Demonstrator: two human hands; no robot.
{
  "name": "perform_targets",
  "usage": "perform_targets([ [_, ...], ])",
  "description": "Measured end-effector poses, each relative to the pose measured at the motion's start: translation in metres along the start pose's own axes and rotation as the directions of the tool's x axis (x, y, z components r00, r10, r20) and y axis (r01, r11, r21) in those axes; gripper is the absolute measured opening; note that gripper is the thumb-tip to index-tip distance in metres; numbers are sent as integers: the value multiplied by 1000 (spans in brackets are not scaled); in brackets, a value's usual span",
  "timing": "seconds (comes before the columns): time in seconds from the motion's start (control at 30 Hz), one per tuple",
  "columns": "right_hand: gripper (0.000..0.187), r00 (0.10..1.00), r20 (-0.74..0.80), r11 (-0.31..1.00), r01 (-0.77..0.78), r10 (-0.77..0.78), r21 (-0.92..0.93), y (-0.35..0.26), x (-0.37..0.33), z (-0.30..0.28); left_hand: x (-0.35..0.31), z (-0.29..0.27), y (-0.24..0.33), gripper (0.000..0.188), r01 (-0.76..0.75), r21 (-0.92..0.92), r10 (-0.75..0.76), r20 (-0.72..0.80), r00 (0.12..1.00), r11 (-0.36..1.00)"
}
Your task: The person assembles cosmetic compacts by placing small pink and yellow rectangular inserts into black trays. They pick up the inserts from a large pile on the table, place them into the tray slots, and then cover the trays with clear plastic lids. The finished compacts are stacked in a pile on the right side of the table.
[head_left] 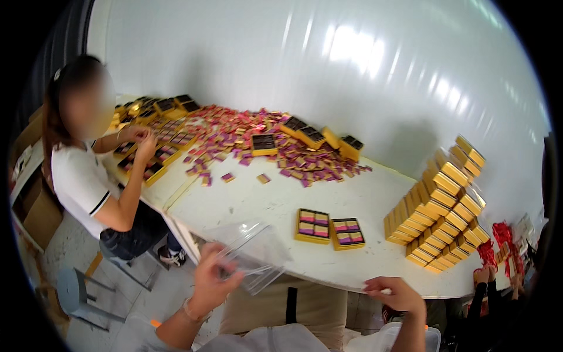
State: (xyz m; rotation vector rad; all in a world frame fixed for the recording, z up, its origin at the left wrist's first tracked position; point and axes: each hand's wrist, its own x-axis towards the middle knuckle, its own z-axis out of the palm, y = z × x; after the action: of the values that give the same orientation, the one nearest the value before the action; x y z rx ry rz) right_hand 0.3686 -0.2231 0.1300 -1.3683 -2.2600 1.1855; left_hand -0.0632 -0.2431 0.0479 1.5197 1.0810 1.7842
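My left hand (214, 281) grips clear plastic lids (258, 252), which look stacked or nested, just off the table's near edge above my lap. My right hand (399, 294) hovers at the near edge with fingers loosely bent and apart, nothing visible in it. Between my hands and a little farther in, two golden boxes sit side by side on the table. The left box (312, 226) and the right box (348, 234) each have dark compartments filled with pink, purple and gold wrapped pieces. Neither box has a lid on it.
A tall stack of golden boxes (434, 205) stands right on the white table (234, 199). Wrapped pieces (246, 126) are heaped along the wall, with unfilled boxes (264, 145) among them. A co-worker (82, 158) sits left; another person's hands (484, 274) show far right. A stool (79, 293) stands left.
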Motion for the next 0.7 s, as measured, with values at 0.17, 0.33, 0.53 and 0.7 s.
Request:
perform_targets([
  [0.17,31,975,-220,1000,-17,17,-2,13,6,-18,139,176,-28,22,391,-135,-322,362,875,910],
  [0.33,31,952,-305,996,6,-35,-94,62,14,-32,217,328,-111,39,535,15,-470,496,730,845],
  [0.53,31,964,-263,994,-66,41,-88,84,-1,-50,232,409,-187,48,476,217,-520,462,719,852],
  [0.7,30,943,-330,972,-36,-44,-232,95,5,-68,240,433,-202,57,298,480,-529,471,706,825],
])
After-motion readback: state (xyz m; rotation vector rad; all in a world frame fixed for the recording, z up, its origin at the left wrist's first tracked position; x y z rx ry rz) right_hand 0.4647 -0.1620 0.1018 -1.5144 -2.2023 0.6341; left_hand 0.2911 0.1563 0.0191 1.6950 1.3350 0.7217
